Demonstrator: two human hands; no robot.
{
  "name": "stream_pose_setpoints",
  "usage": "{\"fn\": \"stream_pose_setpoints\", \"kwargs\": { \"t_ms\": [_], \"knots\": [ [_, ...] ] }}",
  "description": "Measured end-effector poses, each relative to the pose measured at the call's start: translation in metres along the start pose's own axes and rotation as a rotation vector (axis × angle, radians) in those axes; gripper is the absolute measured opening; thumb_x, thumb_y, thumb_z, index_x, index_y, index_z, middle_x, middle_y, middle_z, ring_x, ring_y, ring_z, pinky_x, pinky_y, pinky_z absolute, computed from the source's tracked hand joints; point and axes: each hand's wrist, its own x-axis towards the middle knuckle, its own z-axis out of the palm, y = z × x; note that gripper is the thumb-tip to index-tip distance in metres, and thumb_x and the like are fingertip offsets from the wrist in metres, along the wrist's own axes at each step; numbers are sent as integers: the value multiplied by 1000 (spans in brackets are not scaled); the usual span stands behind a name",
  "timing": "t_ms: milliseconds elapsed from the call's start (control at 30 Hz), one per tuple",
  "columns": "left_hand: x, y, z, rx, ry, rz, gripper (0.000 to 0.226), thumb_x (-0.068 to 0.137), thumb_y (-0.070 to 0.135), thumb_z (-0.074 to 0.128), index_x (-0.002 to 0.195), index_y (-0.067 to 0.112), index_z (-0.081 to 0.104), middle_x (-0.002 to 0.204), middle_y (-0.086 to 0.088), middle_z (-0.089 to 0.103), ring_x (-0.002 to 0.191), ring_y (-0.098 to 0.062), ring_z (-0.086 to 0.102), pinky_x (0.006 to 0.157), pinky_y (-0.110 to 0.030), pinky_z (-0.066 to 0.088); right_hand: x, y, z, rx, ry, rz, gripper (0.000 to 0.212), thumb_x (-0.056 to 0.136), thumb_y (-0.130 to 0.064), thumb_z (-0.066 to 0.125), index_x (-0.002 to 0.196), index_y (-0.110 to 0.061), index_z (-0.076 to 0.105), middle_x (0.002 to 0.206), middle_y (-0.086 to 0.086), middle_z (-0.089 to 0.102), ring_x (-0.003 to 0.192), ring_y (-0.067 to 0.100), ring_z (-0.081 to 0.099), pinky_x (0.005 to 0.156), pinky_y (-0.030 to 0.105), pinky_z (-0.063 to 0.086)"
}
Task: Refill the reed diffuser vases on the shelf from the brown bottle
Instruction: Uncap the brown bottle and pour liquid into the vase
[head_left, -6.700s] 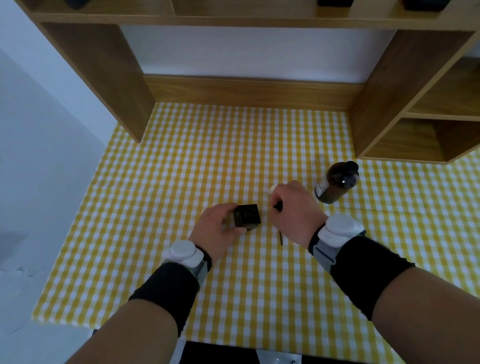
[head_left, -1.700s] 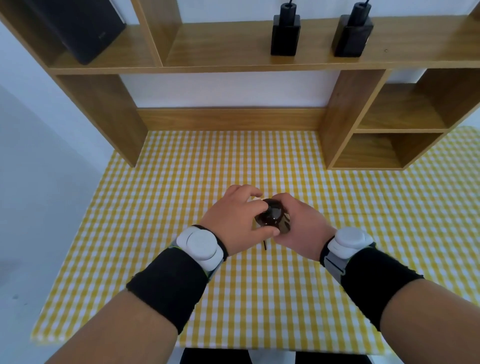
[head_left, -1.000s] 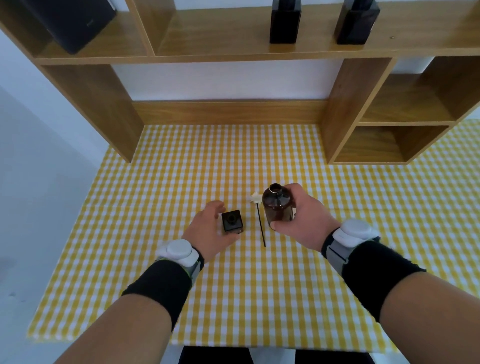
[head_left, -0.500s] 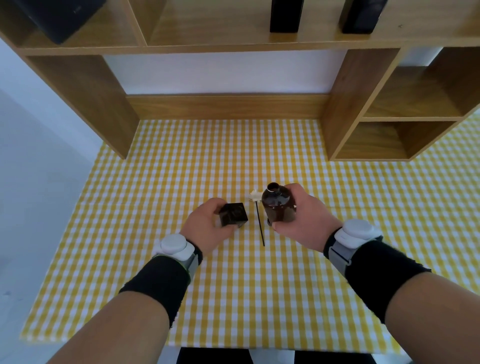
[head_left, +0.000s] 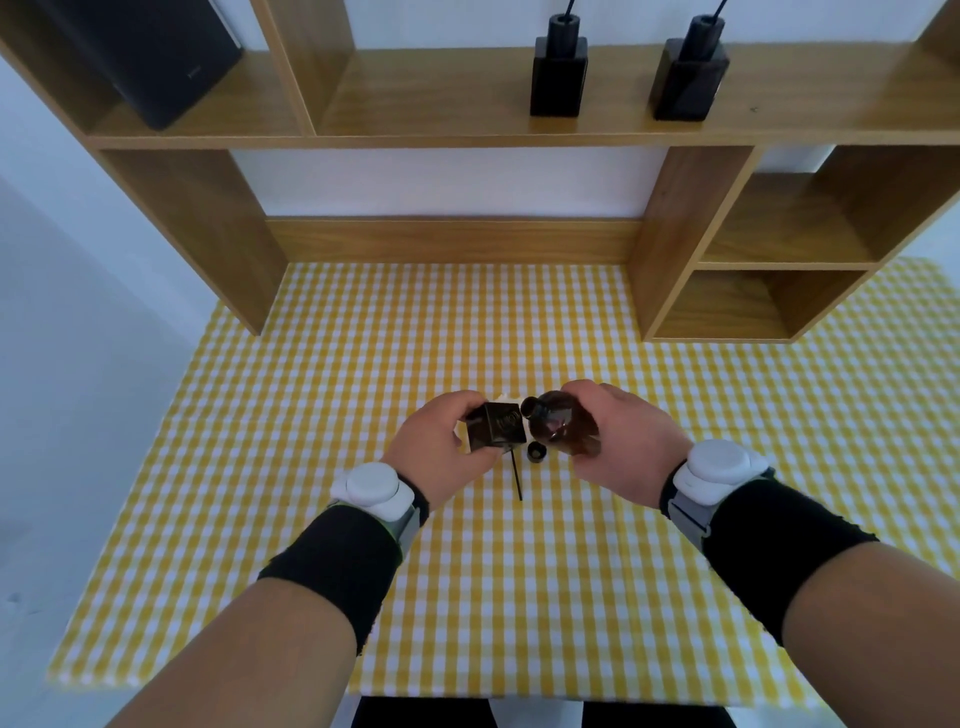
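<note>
Wooden shelf (head_left: 467, 130): runs across the back above the worktop, with a black speaker (head_left: 150, 57) on its upper board at the left.
Yellow-checked cloth (head_left: 467, 571): covers the worktop beneath both hands.
Right hand (head_left: 618, 441): its fingers (head_left: 587, 389) are wrapped round the brown bottle and hold it clear of the cloth.
Left hand (head_left: 441, 452): its fingers (head_left: 457, 402) are curled over the square vase, thumb at the near edge, with the vase raised off the cloth.
Brown bottle (head_left: 563, 428): uncapped and tipped over. Its long axis runs right to left and the neck points at the left hand.
Shelf vases: the left vase (head_left: 558, 78) and the right vase (head_left: 688, 78) stand upright on the upper board, well apart from the hands. Each has a reed in its neck.
Square vase (head_left: 493, 428): black and tilted, with its top face turned up toward the camera, just left of the bottle's mouth.
Cap (head_left: 536, 453): black, lying on the cloth just below the bottle's neck.
Reed (head_left: 517, 478): a thin black stick lying flat on the cloth, running from under the square vase toward the person.
Key relation: the bottle's mouth sits just right of the vase's opening, perhaps touching it. The right hand carries the pour and the left only steadies.
Step judged: pouring into the held vase. Whether liquid is flowing cannot be told.
Risk: the opening looks narrow, so a mouth slightly off line would likely spill onto the cloth.
</note>
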Motion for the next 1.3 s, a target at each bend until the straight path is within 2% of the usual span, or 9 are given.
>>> {"fn": "stream_pose_setpoints", "kwargs": {
  "t_ms": [133,567,900,1300],
  "knots": [
    [-1,5,-1,0,0,12,47,83,28,76,125,35,58,112,23,57,87,13,51,70,-1,38,-1,1,-5,-63,15,-25,68,78,-27,67,139,-36,40,118,-9,58,100,17,56,78,29,51],
    [-4,8,-2,19,-1,21,44,83,30,76,122,35,58,113,20,60,88,4,54,72,-8,42,-4,-4,-18,-234,26,-86,71,77,-27,68,141,-35,39,121,-7,57,103,20,55,83,28,46],
    [-5,7,-3,12,3,3,41,82,33,76,119,40,58,110,21,60,86,2,56,73,-10,42,-2,-8,-24,-340,14,-113,74,79,-31,67,144,-36,34,127,-6,55,110,21,53,94,35,46],
    [-4,1,0,12,-3,-16,47,81,35,76,124,39,58,113,22,59,87,-3,59,78,-19,48,0,-11,-28,-403,-3,-132,73,80,-31,65,145,-35,33,128,-5,54,112,21,53,97,36,45]
  ]
}}
